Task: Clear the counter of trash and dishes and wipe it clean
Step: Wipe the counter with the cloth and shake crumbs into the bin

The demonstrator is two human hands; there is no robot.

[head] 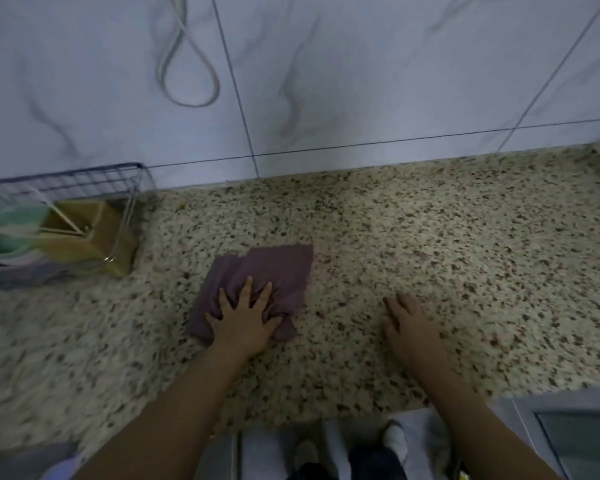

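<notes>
A speckled granite counter (430, 237) runs in front of me, beige with dark flecks, backed by a wall of pale marble-look tiles (326, 81) with thin dark grout lines; a white cord (187, 64) hangs in a loop against the tiles at the upper left; my left hand (243, 317) lies flat on a purple cleaning cloth (257, 278), fingers spread and straight, palm pressing the fabric down onto the stone rather than gripping it; the cloth is crumpled under my palm and spread flatter toward its far right corner, lying near the middle of the counter, a little left of centre; my right hand (409, 327) rests on the bare counter well to the right of the cloth, fingers relaxed and loosely extended, holding nothing; the stone between the cloth and my right hand shows a faint purplish tinge, though the blur makes it hard to say what it is; at the far left, against the wall, stands a wire basket (84, 181) with a yellowish box-like holder (94, 237) inside it, thin pale sticks leaning in the holder, and something green (7, 230) beside it that is too blurred to name; below the counter's front edge I can see my feet in white shoes (394, 441) on the floor.
</notes>
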